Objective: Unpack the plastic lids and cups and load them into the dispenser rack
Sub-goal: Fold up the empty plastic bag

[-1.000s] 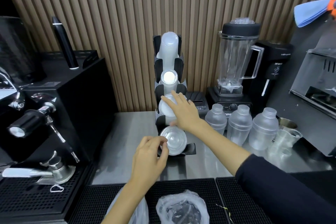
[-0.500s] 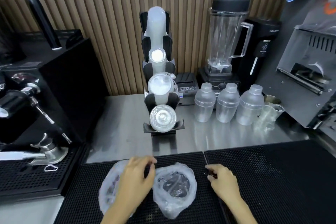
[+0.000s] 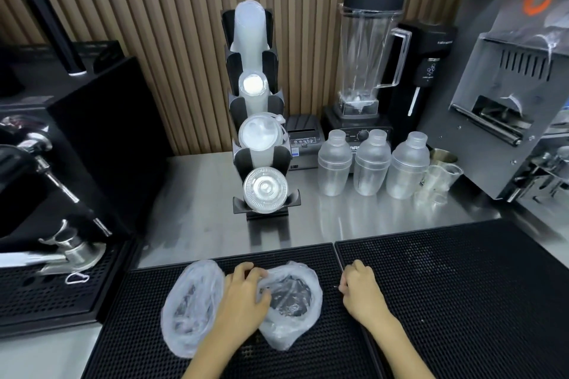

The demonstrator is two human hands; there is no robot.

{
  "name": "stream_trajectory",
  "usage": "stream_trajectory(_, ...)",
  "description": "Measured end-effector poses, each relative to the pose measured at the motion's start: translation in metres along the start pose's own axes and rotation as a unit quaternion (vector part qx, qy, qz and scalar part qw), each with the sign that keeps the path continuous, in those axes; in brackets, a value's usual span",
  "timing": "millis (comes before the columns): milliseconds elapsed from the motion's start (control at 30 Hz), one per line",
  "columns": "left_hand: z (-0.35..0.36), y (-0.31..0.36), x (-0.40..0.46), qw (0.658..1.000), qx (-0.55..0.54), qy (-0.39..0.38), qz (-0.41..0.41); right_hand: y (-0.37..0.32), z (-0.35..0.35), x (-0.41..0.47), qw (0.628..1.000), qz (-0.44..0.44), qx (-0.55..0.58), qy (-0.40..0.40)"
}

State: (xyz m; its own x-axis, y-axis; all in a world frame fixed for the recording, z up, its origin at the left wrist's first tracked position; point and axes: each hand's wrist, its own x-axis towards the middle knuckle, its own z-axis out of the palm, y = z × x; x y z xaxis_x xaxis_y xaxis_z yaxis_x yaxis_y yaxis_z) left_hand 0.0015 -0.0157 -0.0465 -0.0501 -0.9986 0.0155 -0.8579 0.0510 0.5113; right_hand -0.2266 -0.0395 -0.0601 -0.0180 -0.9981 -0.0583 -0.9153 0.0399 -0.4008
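Plastic bag (image 3: 291, 301), crumpled and clear with dark round contents showing through, lies on the black rubber mat (image 3: 462, 301) at the near edge of the counter, and the left hand (image 3: 241, 301) rests on its left side with fingers curled onto the film; whether they truly pinch it cannot be told. At nine o'clock from that hand, touching it, lies a second clear bag (image 3: 191, 308), elongated and partly under the wrist. At three o'clock, apart from the first bag, the right hand (image 3: 360, 289) sits loosely fisted on the mat, fingers curled in around something small that is too tiny to identify. At twelve o'clock from the hands, on the steel counter (image 3: 197, 209), stands the black dispenser rack (image 3: 261, 120): its lowest cradle holds a stack of clear lids (image 3: 265, 189) facing forward, and the tiers above it hold stacks of translucent cups (image 3: 251, 40). At two o'clock from the rack's base stand three frosted shakers (image 3: 371, 163) in a row, with a blender (image 3: 371, 49) behind them. An espresso machine (image 3: 46, 148) fills the nine o'clock side.
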Motion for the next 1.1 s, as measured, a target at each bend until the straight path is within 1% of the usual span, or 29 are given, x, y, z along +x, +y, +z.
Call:
stream_trajectory(67,0.002,-0.001,-0.001,1.000,-0.006,-0.003,-0.006,-0.002,-0.005,-0.001,0.999,-0.005,-0.021,-0.030)
stream_trajectory(133,0.003,-0.003,-0.002,1.000,-0.005,-0.006,-0.006,-0.007,-0.010,-0.003,0.999,-0.006,-0.016,-0.028)
stream_trajectory(200,0.005,-0.003,-0.004,1.000,-0.008,-0.016,0.001,-0.019,-0.019,-0.004,0.998,-0.023,0.050,0.008)
stream_trajectory(233,0.003,-0.002,-0.006,1.000,-0.002,-0.017,0.003,-0.029,-0.024,-0.004,0.994,-0.049,0.096,0.023)
stream_trajectory(267,0.000,0.001,-0.009,1.000,0.013,-0.003,0.012,-0.040,-0.028,-0.005,0.988,-0.083,0.127,0.022)
stream_trajectory(300,-0.005,0.005,-0.011,0.998,0.046,0.036,0.033,-0.053,-0.030,-0.006,0.984,-0.117,0.134,0.001)
stream_trajectory(367,-0.017,0.008,-0.015,0.982,0.110,0.133,0.081,-0.074,-0.025,-0.008,0.981,-0.162,0.091,-0.057)
stream_trajectory(400,-0.024,0.006,-0.017,0.973,0.138,0.168,0.079,-0.079,-0.019,-0.008,0.980,-0.172,0.070,-0.077)
stream_trajectory(433,-0.027,0.001,-0.021,0.969,0.159,0.182,0.052,-0.080,-0.013,-0.007,0.979,-0.171,0.070,-0.087)
stream_trajectory(500,-0.033,-0.014,-0.028,0.973,0.180,0.134,-0.053,-0.075,-0.005,-0.005,0.981,-0.136,0.118,-0.073)
stream_trajectory(567,-0.030,-0.035,-0.036,0.966,0.207,0.040,-0.148,-0.066,-0.003,-0.002,0.983,-0.079,0.168,-0.003)
stream_trajectory(600,-0.026,-0.045,-0.038,0.966,0.198,0.012,-0.167,-0.063,-0.003,-0.002,0.982,-0.056,0.178,0.035)
stream_trajectory(633,-0.026,-0.052,-0.037,0.973,0.169,0.018,-0.157,-0.060,-0.002,-0.001,0.982,-0.039,0.175,0.057)
stream_trajectory(700,-0.033,-0.056,-0.030,0.987,0.097,0.074,-0.108,-0.057,-0.001,0.000,0.988,-0.017,0.149,0.043)
stream_trajectory(733,-0.038,-0.051,-0.024,0.989,0.074,0.106,-0.065,-0.056,0.001,0.001,0.990,-0.010,0.141,0.024)
stream_trajectory(800,-0.048,-0.025,-0.015,0.985,0.043,0.153,0.071,-0.056,0.006,0.004,0.989,0.004,0.151,-0.003)
stream_trajectory(833,-0.050,-0.010,-0.012,0.979,0.032,0.143,0.141,-0.056,0.008,0.005,0.986,0.011,0.167,-0.003)
stream_trajectory(867,-0.048,0.004,-0.012,0.976,0.017,0.103,0.189,-0.057,0.009,0.006,0.982,0.016,0.189,0.003)
stream_trajectory(900,-0.042,0.017,-0.014,0.976,0.008,0.043,0.214,-0.058,0.009,0.006,0.976,0.026,0.216,0.006)
stream_trajectory(933,-0.034,0.026,-0.017,0.974,0.013,-0.025,0.223,-0.058,0.008,0.006,0.968,0.037,0.247,0.002)
stream_trajectory(1000,-0.017,0.035,-0.023,0.967,0.066,-0.142,0.201,-0.055,0.006,0.007,0.950,0.056,0.308,0.003)
stream_trajectory(1033,-0.010,0.035,-0.024,0.960,0.104,-0.179,0.188,-0.054,0.004,0.008,0.938,0.068,0.339,0.004)
stream_trajectory(1100,0.003,0.024,-0.023,0.942,0.180,-0.206,0.196,-0.053,-0.001,0.009,0.908,0.091,0.409,-0.005)
